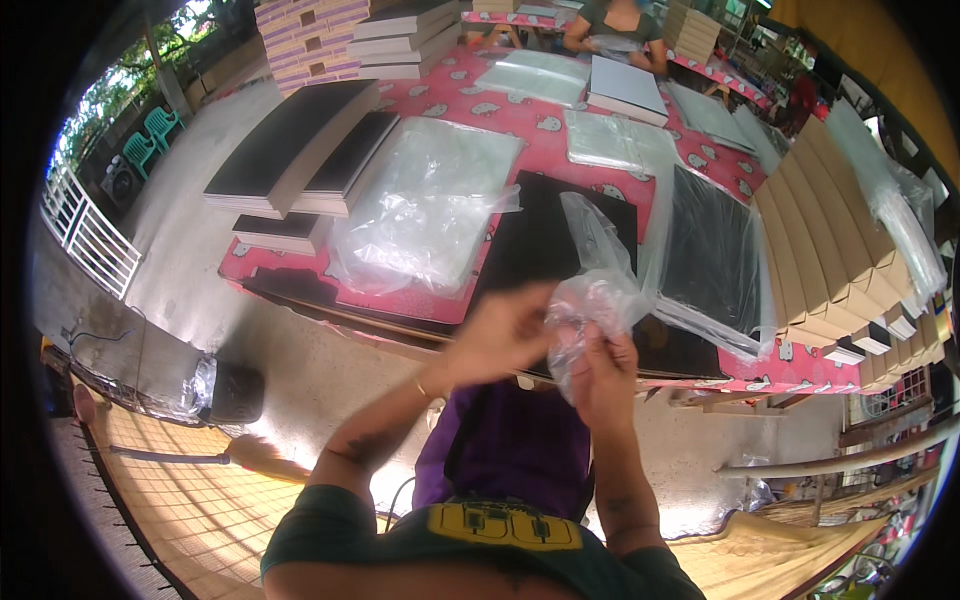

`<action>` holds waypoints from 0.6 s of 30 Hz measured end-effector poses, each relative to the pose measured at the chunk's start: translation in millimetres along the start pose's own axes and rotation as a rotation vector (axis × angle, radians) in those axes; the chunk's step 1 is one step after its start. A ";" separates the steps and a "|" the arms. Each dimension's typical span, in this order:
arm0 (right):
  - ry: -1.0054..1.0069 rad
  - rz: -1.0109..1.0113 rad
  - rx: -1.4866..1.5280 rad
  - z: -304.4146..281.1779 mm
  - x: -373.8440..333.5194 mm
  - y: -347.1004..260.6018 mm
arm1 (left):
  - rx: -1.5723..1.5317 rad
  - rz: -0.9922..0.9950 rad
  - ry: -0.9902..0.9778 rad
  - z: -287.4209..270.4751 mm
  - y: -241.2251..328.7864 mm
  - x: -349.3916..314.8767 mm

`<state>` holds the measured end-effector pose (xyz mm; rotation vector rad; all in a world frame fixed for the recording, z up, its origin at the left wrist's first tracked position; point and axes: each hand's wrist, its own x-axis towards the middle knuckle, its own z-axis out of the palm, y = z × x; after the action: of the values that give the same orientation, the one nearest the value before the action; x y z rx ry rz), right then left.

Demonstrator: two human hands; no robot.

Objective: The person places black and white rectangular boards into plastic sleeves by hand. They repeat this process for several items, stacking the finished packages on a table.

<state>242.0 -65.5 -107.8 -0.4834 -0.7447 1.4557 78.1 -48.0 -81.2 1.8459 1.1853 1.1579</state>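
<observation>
Just over the front edge of the counter (545, 155), the right hand (608, 380) has its thumb and fingers pinched on the near end of a crumpled clear bag (600, 300). The left hand (495, 335) is close by, its fingers bent toward the bag's left side, but it is blurry, so I cannot tell how wide they are or if they hold on. The bag lies just past the right hand and off to the right of the left hand. Its long way runs from the fingers toward the back edge, leaning a bit left, over a black board (535, 230). The right hand looks nearer to it. The hands and bag hide part of that board, and the bag's mouth is hard to find because it is see-through and bunched up. To the left sits a pile of clear bags (430, 200); to the right is a black book in a clear wrap (710, 265). Past them, near the back edge, is a thick book with a pale top (628, 88). Behind it is another person (610, 22), cut off at the top.
</observation>
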 end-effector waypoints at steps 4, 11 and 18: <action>0.074 -0.029 -0.288 14.3 0.6 -3.8 | -0.276 -0.017 0.190 19.3 -19.5 -16.3; -0.125 -0.043 0.165 -20.0 -5.0 -5.8 | -0.124 -0.033 0.433 9.8 -10.9 -0.9; -0.046 0.168 0.188 -20.7 4.0 -28.2 | 0.263 0.209 0.384 6.2 -18.8 -11.4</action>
<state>276.3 -60.9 -101.6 -0.3757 -0.6077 1.6807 74.9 -51.7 -103.5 2.0388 1.4371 1.5913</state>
